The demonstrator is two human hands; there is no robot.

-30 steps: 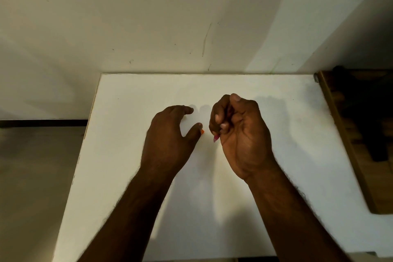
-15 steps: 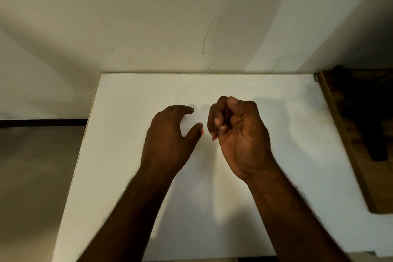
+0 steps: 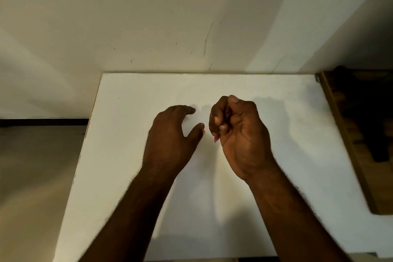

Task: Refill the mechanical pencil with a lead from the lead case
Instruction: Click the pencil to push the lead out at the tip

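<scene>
Pink pencil tip (image 3: 216, 138) poking out below curled right hand (image 3: 238, 132), fist closed round the barrel, rest hidden. Small orange bit (image 3: 204, 131) at left thumb tip, just left of pencil tip; identity unclear. Left hand (image 3: 170, 140) palm down, loosely arched, grip hidden. Both above white table (image 3: 297, 155).

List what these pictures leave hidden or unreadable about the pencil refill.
- Head view: the pink item in the curled right hand shows only its tip; the fingers hide the rest.
- Only an orange speck peeks past the left hand thumb; what it is cannot be told.
- Any lead is too thin to see.
- The dark objects on the wooden furniture sit in shadow, cut off by the right edge.
</scene>
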